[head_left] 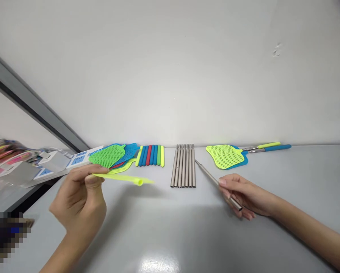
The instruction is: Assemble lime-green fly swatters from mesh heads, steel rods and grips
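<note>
"Hands first?"
"Two. The left hand point(81, 201), lower left of the frame, pinches one yellow mesh head point(121, 178), seen nearly edge-on, between thumb and fingers. The right hand point(245, 193), right of centre, holds one loose metal rod point(207, 171) between thumb and fingers, its thin end pointing up and left."
"Loose stock?"
"Centre of the frame: seven metal rods point(183, 168), side by side on the grey table point(164, 227). Left of them lie eight handle sleeves point(148, 155): four blue, two yellow, one red, one green."
"And the pile of heads point(107, 155)?"
"Left of the sleeves. Green, blue, red and yellow show; they overlap, so I cannot certify the count."
"Right side?"
"Two swatters with handles: one yellow swatter point(225, 156) lying partly over one blue swatter point(242, 163). Handles point right."
"Far left?"
"White power strips point(79, 159), beside the pile."
</note>
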`<state>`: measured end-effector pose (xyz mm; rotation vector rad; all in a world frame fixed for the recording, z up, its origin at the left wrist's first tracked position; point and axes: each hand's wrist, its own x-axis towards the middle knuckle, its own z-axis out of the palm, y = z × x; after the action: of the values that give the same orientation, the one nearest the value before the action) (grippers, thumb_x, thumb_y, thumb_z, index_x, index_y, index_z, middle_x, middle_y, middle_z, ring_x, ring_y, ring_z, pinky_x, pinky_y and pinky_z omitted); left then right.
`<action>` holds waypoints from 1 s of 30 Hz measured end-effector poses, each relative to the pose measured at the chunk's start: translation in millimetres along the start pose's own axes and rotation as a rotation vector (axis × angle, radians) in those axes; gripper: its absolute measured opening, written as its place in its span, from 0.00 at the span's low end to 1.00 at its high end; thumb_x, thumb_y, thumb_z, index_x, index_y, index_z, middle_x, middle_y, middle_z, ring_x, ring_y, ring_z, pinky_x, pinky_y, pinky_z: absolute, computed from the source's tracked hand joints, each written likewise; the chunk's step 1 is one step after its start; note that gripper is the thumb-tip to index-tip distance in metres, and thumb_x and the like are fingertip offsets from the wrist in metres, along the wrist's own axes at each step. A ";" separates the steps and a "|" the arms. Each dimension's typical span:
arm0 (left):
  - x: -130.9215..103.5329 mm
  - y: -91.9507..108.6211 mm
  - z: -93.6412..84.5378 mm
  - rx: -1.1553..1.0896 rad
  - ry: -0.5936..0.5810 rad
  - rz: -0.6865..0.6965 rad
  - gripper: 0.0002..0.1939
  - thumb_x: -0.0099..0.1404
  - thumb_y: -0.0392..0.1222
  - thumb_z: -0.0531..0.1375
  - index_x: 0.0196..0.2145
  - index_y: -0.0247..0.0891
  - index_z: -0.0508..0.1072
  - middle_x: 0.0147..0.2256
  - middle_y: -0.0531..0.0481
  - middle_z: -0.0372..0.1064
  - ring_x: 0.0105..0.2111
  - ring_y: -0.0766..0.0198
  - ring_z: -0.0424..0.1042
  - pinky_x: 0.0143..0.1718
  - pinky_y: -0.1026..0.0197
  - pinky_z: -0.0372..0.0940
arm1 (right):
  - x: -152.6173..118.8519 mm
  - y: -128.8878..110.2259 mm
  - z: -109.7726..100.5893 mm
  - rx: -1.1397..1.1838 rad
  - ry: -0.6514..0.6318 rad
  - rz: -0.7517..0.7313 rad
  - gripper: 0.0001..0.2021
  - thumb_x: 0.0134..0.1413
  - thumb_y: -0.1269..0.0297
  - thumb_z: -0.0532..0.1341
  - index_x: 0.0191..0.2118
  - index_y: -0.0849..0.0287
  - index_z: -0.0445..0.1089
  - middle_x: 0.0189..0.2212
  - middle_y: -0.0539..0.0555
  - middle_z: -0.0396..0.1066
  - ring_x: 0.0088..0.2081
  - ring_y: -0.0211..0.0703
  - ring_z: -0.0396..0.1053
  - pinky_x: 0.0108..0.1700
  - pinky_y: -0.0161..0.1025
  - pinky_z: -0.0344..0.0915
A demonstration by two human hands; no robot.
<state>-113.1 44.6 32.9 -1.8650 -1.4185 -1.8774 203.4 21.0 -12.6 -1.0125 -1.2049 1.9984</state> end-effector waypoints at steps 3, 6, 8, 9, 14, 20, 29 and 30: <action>0.0 5.5 -2.6 -0.068 -0.174 -0.159 0.09 0.59 0.44 0.52 0.25 0.39 0.67 0.22 0.53 0.62 0.23 0.66 0.63 0.22 0.65 0.59 | -1.3 -0.9 -0.4 0.137 0.056 -0.055 0.18 0.54 0.55 0.50 0.19 0.59 0.53 0.10 0.48 0.65 0.06 0.31 0.54 0.06 0.25 0.45; 0.3 8.4 -2.6 -0.093 -0.490 -0.365 0.12 0.58 0.48 0.53 0.23 0.39 0.67 0.19 0.55 0.60 0.18 0.69 0.58 0.16 0.67 0.53 | -1.7 -1.1 0.4 0.173 0.087 -0.095 0.20 0.53 0.57 0.52 0.16 0.60 0.51 0.12 0.49 0.65 0.08 0.31 0.56 0.08 0.26 0.48; -2.4 11.7 0.1 -0.141 -0.692 -0.474 0.13 0.57 0.50 0.54 0.23 0.38 0.68 0.19 0.55 0.60 0.19 0.69 0.59 0.17 0.68 0.53 | -1.2 0.7 0.6 0.177 0.092 -0.111 0.21 0.53 0.57 0.53 0.14 0.60 0.49 0.12 0.50 0.64 0.09 0.30 0.57 0.09 0.26 0.48; -5.0 14.0 2.2 -0.177 -0.775 -0.524 0.13 0.57 0.50 0.54 0.22 0.38 0.67 0.19 0.55 0.60 0.19 0.69 0.60 0.18 0.68 0.54 | -0.8 2.0 0.4 0.178 0.089 -0.122 0.22 0.53 0.57 0.53 0.13 0.60 0.49 0.12 0.49 0.64 0.08 0.29 0.55 0.08 0.26 0.46; -25.6 23.6 16.4 -0.260 -0.953 -0.698 0.11 0.58 0.49 0.52 0.31 0.40 0.67 0.22 0.55 0.62 0.23 0.68 0.63 0.22 0.68 0.57 | 1.0 7.4 1.0 0.097 0.087 -0.184 0.22 0.54 0.58 0.52 0.13 0.60 0.51 0.08 0.42 0.51 0.07 0.23 0.41 0.09 0.27 0.35; -41.2 16.0 24.7 -0.312 -0.932 -0.695 0.10 0.60 0.44 0.50 0.25 0.39 0.66 0.23 0.56 0.60 0.22 0.71 0.59 0.23 0.70 0.54 | -2.7 4.1 8.4 -0.058 0.097 -0.177 0.19 0.54 0.57 0.54 0.17 0.60 0.55 0.08 0.40 0.45 0.09 0.24 0.38 0.11 0.28 0.34; -45.7 8.5 22.6 -0.449 -0.861 -0.871 0.09 0.59 0.47 0.52 0.27 0.40 0.63 0.20 0.58 0.56 0.18 0.73 0.58 0.19 0.70 0.53 | -2.2 12.4 2.1 -0.180 0.157 -0.135 0.09 0.53 0.64 0.54 0.31 0.62 0.69 0.08 0.41 0.49 0.09 0.26 0.43 0.13 0.28 0.40; -46.2 8.0 22.8 -0.465 -0.846 -0.894 0.09 0.58 0.47 0.53 0.27 0.40 0.63 0.20 0.58 0.55 0.18 0.73 0.58 0.19 0.71 0.53 | -1.9 13.3 1.1 -0.163 0.154 -0.132 0.09 0.53 0.65 0.54 0.28 0.62 0.69 0.09 0.41 0.50 0.09 0.25 0.44 0.13 0.28 0.40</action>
<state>-81.3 32.7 -6.6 -2.7620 -2.6040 -1.8954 202.3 13.5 -23.7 -1.1132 -1.3305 1.7107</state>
